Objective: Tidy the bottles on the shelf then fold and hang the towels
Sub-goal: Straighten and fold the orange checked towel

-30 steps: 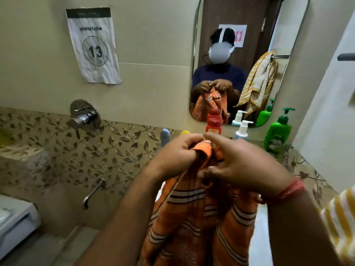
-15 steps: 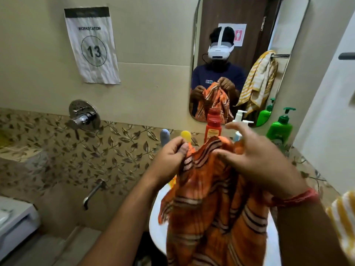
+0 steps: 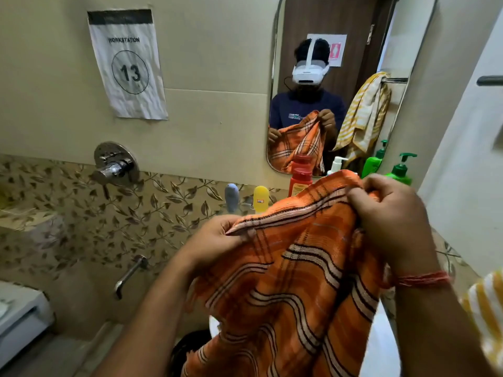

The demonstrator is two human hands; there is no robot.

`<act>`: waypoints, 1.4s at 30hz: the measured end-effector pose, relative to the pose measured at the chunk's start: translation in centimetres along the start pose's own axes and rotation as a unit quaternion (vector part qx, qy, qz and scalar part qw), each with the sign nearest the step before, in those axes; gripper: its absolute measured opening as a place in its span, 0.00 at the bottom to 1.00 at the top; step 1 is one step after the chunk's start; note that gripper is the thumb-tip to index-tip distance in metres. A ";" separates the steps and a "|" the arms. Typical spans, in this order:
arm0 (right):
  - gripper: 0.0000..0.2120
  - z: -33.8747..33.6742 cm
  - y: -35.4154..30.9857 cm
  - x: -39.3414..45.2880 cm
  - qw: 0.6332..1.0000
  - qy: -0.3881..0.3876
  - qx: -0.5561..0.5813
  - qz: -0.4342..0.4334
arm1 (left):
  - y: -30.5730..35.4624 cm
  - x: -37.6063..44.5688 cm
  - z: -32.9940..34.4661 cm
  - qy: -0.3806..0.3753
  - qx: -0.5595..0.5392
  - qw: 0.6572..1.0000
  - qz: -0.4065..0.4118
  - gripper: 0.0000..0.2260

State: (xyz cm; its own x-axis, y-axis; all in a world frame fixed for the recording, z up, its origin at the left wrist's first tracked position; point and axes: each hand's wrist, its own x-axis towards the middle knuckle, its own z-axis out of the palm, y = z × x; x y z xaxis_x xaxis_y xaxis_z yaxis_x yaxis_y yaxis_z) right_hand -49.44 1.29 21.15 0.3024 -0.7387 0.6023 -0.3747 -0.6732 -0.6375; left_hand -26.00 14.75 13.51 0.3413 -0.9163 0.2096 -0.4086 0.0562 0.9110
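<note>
The left hand point(image 3: 217, 240) and right hand point(image 3: 386, 213) each pinched the top hem of the orange striped towel point(image 3: 285, 281), held up before the mirror point(image 3: 340, 85). Behind it stood a red bottle point(image 3: 299, 180), yellow bottle point(image 3: 260, 198) and green pump bottle point(image 3: 400, 170) along the wall.

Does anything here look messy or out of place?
The yellow striped towel, seen in the mirror, hangs bunched and lopsided over its rail. The paper workstation sign is crumpled and slightly tilted. The bottles stand upright; nothing looks spilled.
</note>
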 end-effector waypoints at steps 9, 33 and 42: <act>0.08 3.8 -1.2 -1.6 0.952 -0.284 -0.002 -0.115 | 5.0 -0.1 0.8 -0.103 0.070 0.990 0.073 0.05; 0.12 2.9 -0.2 -2.3 0.968 -0.242 0.028 -0.055 | 6.6 -0.8 2.4 0.094 0.048 0.989 0.102 0.04; 0.09 2.4 -0.2 -2.6 0.835 -0.379 0.399 0.030 | 9.4 0.0 -0.7 0.424 -0.106 0.897 0.073 0.12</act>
State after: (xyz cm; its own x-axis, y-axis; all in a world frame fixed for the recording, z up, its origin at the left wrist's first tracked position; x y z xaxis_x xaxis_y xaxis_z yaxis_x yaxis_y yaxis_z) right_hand -48.07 3.27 18.54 0.8846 -0.3779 0.2732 0.2018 -0.2180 -0.9549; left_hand -29.28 15.54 22.32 0.8545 -0.2680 0.4449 -0.3622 0.3064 0.8803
